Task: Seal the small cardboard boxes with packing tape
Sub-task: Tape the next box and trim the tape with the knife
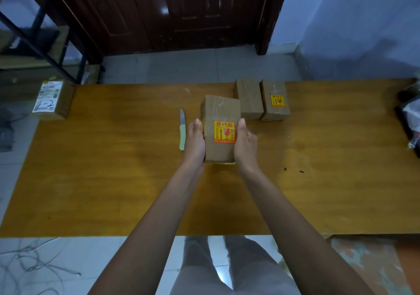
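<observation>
Cardboard box [220,128] with a yellow-and-red sticker [224,132] on top sits mid-table, and I see both hands clamped on it: left hand [195,141] flat against its left side with the thumb up along the edge, right hand [245,141] mirrored on the right side, fingers wrapped down the far faces, so both are gripping the box. Its near end sits close to the wooden table [113,181]; I can't tell if it's resting or slightly lifted. Clear tape sheen shows across the top. Just left of the left hand, a folding knife [182,129] lies open on the table, blade pointing away from me. Further back, to the right, two more small boxes stand side by side and touching: a plain one [249,98] and one with the same sticker [275,99]. At the far-left table edge, a labelled parcel [53,100]. Beyond, tiled floor and a dark door [181,10].
</observation>
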A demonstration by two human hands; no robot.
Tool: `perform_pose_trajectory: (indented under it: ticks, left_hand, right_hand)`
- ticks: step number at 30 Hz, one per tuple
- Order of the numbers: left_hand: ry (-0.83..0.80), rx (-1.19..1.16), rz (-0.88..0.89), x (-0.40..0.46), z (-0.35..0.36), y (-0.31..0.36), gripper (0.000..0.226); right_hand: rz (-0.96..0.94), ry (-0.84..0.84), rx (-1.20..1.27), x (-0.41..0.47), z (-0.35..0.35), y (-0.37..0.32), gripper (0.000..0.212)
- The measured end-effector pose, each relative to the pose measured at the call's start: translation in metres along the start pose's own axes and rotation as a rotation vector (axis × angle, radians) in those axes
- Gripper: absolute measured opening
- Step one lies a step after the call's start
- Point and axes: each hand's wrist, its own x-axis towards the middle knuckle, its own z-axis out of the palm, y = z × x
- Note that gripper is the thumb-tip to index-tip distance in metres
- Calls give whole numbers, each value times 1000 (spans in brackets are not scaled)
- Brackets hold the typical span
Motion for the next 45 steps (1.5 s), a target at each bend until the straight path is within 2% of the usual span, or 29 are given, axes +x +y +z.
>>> perform_pose_trajectory:
  ticks: [3, 6, 8, 11, 14, 16, 18, 19, 20, 22, 23, 26, 27, 29, 30, 31, 33, 35, 37, 39, 42, 45]
  left_hand:
    - [16, -31, -44, 0, -7, 3, 42]
    - [31, -88, -45, -3, -15, 3, 34]
    - [52, -71, -16, -5, -20, 5, 27]
    - [88, -11, 6, -9, -29, 10, 44]
    - [126, 64, 27, -8, -37, 20, 46]
    - [178, 200, 144, -10, -44, 27, 29]
    - [272, 414, 344, -18, -48, 33, 30]
    - [313, 496, 427, -23, -49, 34, 33]
    - [348, 555, 491, -26, -49, 36, 33]
    - [376, 623, 580, -31, -46, 38, 32]
    - [346, 617, 612, -32, -44, 39, 33]
    - [144, 305, 512, -36, -44, 45, 38]
    - [133, 246, 476, -37, -46, 46, 34]
    - [219, 334, 458, -33, -52, 46, 22]
    - [212, 374, 391, -28, -56, 43, 22]
    - [111, 331, 264, -26, -59, 43, 25]
    - [-163, 134, -22, -26, -60, 43, 36]
    - [-233, 141, -65, -26, -60, 40, 41]
    - [-134, 209, -10, -26, -58, 35, 33]
    - [-34, 251, 78, -26, -54, 32, 28]
    - [56, 463, 284, -28, -54, 30, 32]
    - [90, 535, 375, -29, -53, 29, 37]
  right_hand:
    - [194, -117, 142, -1, 2, -12, 52]
    - [206, -144, 177, -8, 11, -19, 45]
    - [217, -133, 160, -13, 17, -17, 52]
    - [252, -133, 128, -19, 25, -15, 60]
    - [294, -147, 97, -20, 30, -16, 61]
    - [212, -143, -49, -20, 32, -17, 54]
    - [-9, -72, -337, -20, 33, -20, 39]
    - [-70, -48, -381, -22, 34, -23, 42]
    - [-89, -57, -364, -26, 37, -27, 55]
    - [-37, -101, -252, -35, 45, -34, 86]
    - [-6, -127, -169, -40, 48, -36, 88]
    - [178, -247, 234, -39, 46, -35, 60]
    - [226, -310, 332, -38, 43, -33, 56]
    - [250, -439, 470, -36, 39, -26, 51]
    - [244, -489, 508, -36, 39, -24, 49]
    - [235, -510, 524, -35, 39, -22, 48]
    - [197, -440, 449, -32, 41, -23, 51]
    - [159, -258, 242, -28, 41, -27, 62]
    - [104, -139, 23, -27, 40, -30, 65]
    - [29, -123, -160, -29, 39, -31, 62]
    - [-53, -93, -363, -32, 40, -29, 54]
    - [-195, -11, -525, -35, 43, -29, 52]
